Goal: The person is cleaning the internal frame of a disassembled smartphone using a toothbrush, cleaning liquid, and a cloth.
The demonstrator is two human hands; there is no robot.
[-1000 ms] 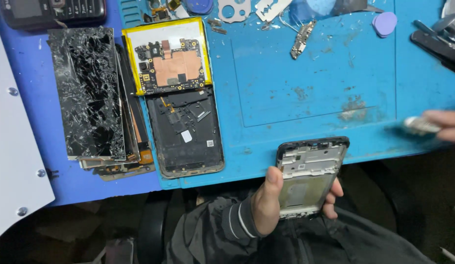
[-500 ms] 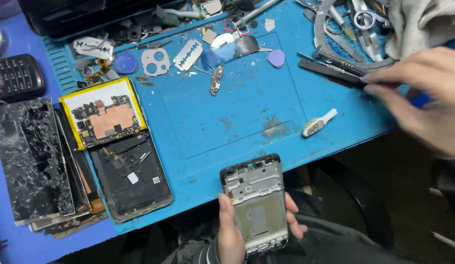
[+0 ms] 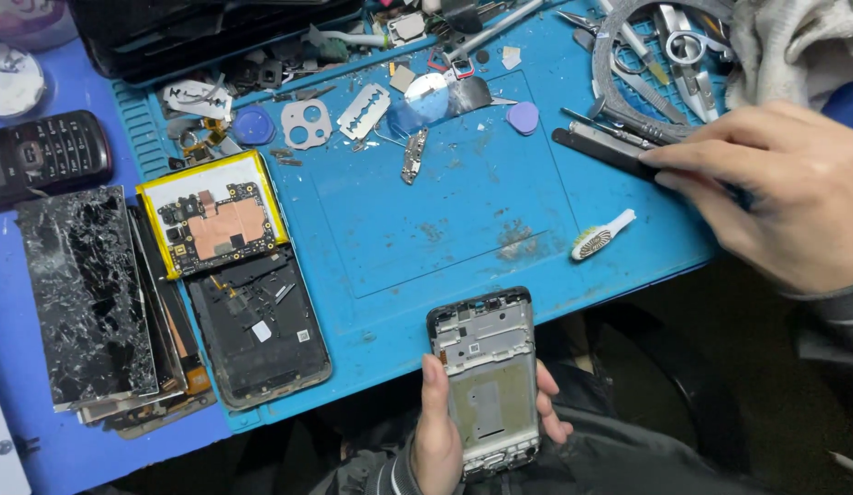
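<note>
At the left of the frame, cracked screens [image 3: 83, 293] lie stacked on the blue surface [image 3: 445, 229]. Lower centre, the left hand [image 3: 440, 435] has its fingers clamped on a phone frame [image 3: 486, 380]. Upper right, the right hand [image 3: 784, 188] pinches black tweezers [image 3: 601, 147].

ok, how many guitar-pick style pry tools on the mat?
2. A purple pry pick right of the round disc at the mat's top centre; a blue pry pick at upper left beside the camera-hole plate. Clutter may hide more.

Shattered black screen [image 3: 83, 298] (rectangular, glinting cracks) atop the left stack [image 3: 161, 385]
</note>
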